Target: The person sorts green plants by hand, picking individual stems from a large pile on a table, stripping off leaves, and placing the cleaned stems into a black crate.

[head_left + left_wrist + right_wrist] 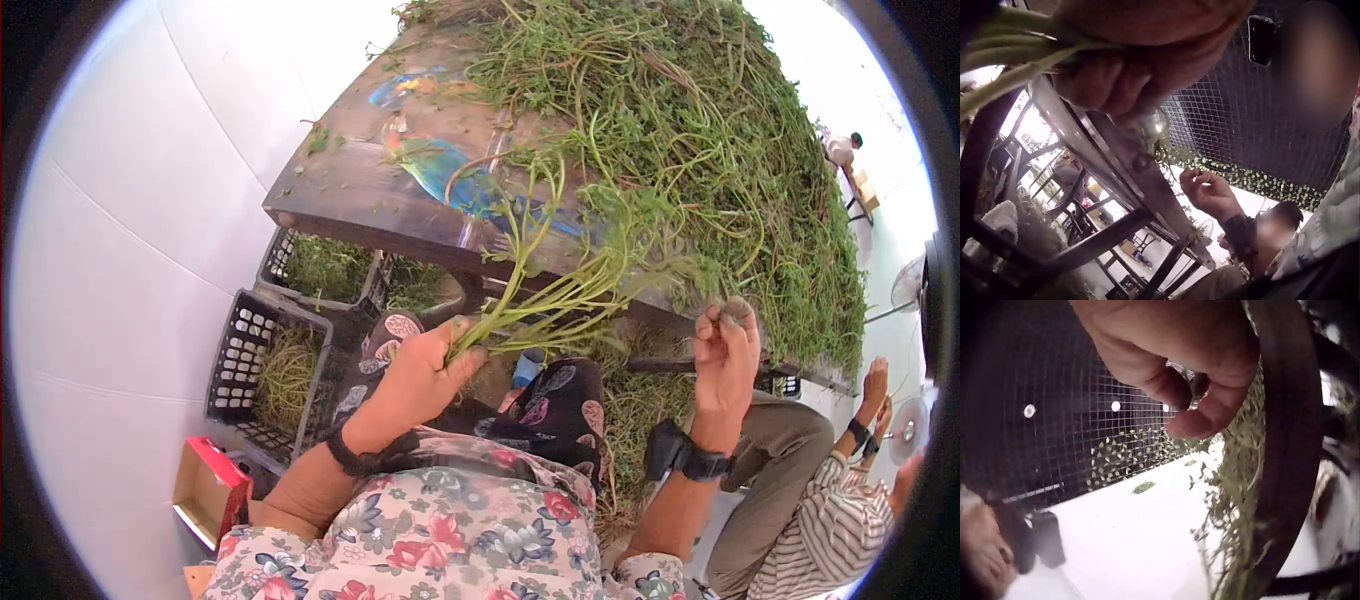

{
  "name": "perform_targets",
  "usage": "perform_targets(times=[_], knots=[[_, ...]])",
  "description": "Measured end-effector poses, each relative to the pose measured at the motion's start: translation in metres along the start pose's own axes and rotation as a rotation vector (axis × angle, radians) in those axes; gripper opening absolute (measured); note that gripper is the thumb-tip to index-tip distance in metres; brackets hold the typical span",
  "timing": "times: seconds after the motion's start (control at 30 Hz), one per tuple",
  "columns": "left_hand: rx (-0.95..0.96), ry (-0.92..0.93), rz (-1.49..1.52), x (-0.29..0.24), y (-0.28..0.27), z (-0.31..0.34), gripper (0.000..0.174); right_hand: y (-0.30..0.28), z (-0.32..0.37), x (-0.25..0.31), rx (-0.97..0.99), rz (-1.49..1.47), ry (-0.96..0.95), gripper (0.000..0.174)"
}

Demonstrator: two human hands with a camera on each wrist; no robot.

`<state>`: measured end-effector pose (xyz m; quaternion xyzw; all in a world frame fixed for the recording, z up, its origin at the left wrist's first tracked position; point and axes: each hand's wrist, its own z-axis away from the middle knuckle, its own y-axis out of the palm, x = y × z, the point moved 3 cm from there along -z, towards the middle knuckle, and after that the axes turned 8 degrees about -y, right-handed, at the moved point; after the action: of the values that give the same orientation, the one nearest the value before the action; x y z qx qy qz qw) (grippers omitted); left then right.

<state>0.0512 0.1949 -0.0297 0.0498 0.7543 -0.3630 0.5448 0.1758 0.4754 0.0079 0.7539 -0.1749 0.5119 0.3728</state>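
Note:
My left hand (425, 365) grips a bunch of long green leafy stems (560, 305) by their cut ends. The stems fan out to the right, in front of the table edge, and their leafy tips overlap the heap behind. In the left wrist view the fingers (1100, 81) curl round the thick stem ends (1016, 56). My right hand (728, 360) is raised at the right, close to the leafy tips. Its fingers are loosely curled, with dark-stained tips, and no stem shows in its grasp. In the right wrist view, thumb and fingers (1210, 415) leave a small gap.
A large heap of greens (690, 130) covers much of the table (340, 180), whose top bears a painted parrot picture (440, 170). Black crates (240, 350) with greens stand at the left, beside a red box (215, 490). Another person (830, 510) sits close at the right.

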Motion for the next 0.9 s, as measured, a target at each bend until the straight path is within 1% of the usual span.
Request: perform_targets(times=[0.03,0.07,0.17,0.27,0.37,0.4,0.5,0.63,0.7,0.8,0.9], knots=[[0.014,-0.02,0.011,0.002,0.001,0.0,0.024,0.003,0.004,0.003,0.05,-0.152,0.079,0.022],[0.032,-0.038,0.023,0.005,0.002,-0.001,0.024,0.007,0.009,0.0,0.121,-0.226,0.178,0.024],[0.054,-0.055,0.031,0.006,0.006,0.001,0.022,0.035,0.032,-0.015,0.046,-0.194,0.295,0.025],[0.039,-0.008,-0.064,0.013,0.008,0.003,0.024,0.042,0.039,-0.025,0.327,-0.173,0.45,0.03],[0.052,0.016,-0.146,0.013,0.006,0.004,0.026,0.066,0.036,-0.023,0.33,0.104,0.325,0.033],[0.06,0.016,-0.162,0.011,0.005,0.004,0.026,0.071,0.034,-0.024,0.326,0.11,0.363,0.032],[0.071,0.027,-0.119,0.006,0.004,0.004,0.025,0.089,0.03,-0.024,0.422,0.208,0.354,0.021],[0.036,0.049,-0.154,0.009,0.004,0.005,0.024,0.086,0.019,-0.024,0.442,0.204,0.334,0.012],[0.023,0.063,-0.128,0.008,0.003,0.005,0.024,0.084,0.016,-0.024,0.452,0.192,0.329,0.009],[-0.014,0.031,-0.2,0.012,0.002,0.005,0.023,0.086,0.014,-0.015,0.469,0.318,0.275,0.01],[0.004,0.071,-0.128,0.014,0.0,0.004,0.024,0.083,0.011,-0.005,0.655,0.967,-0.015,0.015]])
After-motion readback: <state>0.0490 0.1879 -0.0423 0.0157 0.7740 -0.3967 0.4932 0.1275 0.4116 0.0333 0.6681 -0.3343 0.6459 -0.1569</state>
